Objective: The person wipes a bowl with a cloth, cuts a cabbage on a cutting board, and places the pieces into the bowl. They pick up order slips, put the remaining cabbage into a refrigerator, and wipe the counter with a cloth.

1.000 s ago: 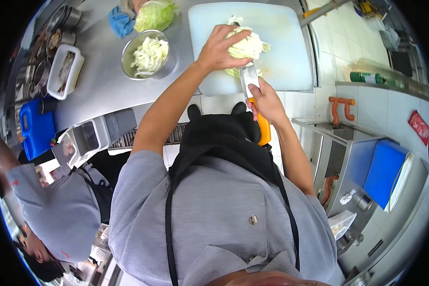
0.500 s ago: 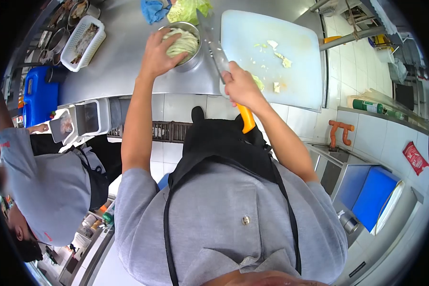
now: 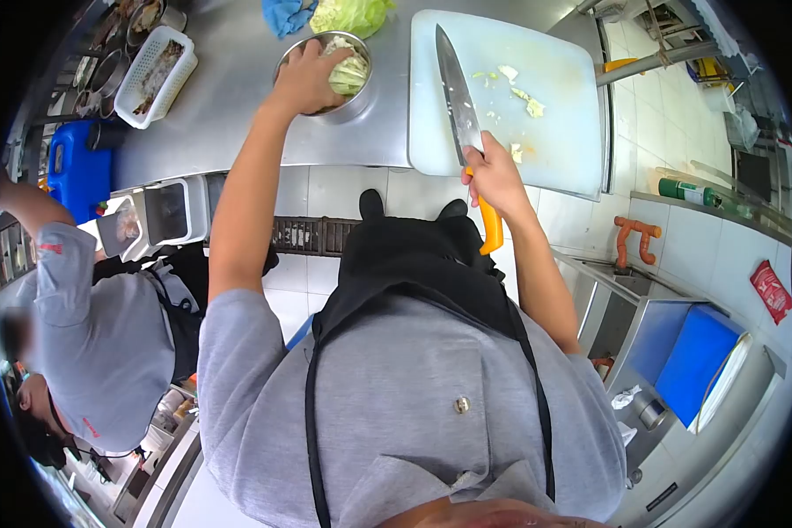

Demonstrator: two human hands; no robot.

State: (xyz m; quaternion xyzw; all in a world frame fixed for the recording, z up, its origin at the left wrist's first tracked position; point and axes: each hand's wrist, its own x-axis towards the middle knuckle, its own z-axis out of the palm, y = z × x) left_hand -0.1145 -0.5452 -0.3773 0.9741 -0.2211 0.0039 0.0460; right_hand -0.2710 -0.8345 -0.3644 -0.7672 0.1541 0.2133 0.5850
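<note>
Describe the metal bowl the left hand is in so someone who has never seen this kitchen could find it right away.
Start at the steel counter and find the white cutting board. Just left of the board sits the metal bowl, with the left hand pressed into its cut cabbage. It is the only round shiny bowl holding pale cabbage; the white basket further left is rectangular and slotted.

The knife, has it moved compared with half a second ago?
Yes. The knife swung right, off the steel bowl, and now lies over the cutting board in the right hand.
</note>
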